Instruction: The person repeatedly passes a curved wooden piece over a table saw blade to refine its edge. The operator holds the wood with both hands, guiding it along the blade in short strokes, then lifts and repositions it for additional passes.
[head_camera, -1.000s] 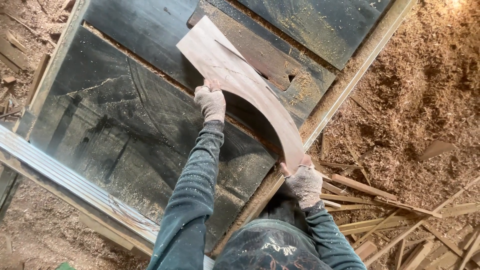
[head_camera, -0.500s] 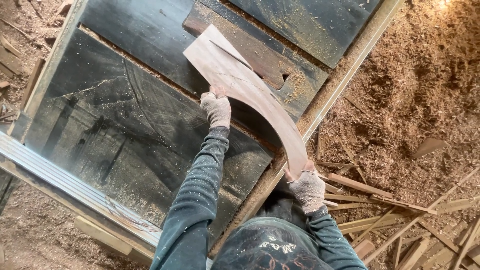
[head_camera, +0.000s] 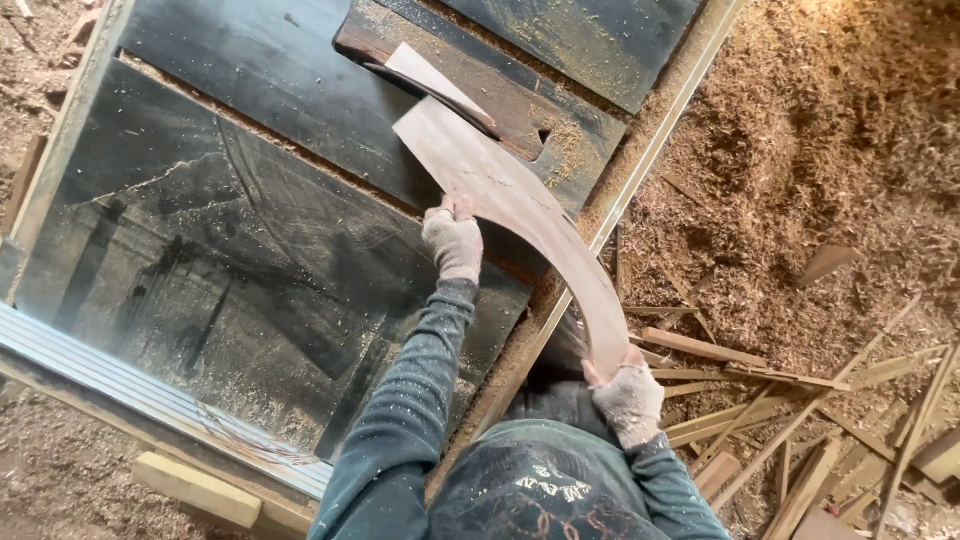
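Near the middle of the frame, my gloved left hand (head_camera: 455, 243) presses the long curved pale wood board (head_camera: 520, 205) on the dark saw table (head_camera: 250, 250). My right hand (head_camera: 625, 398) grips its lower end; I'm mid-cut and must push steadily.

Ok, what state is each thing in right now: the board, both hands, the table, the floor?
curved board: flat on the table, far end split by a cut, offcut strip parted from it
left hand: gloved, pressing the board's inner edge
right hand: gloved, grip on the near end
table: dark, dusted with sawdust
floor: covered in sawdust and scraps
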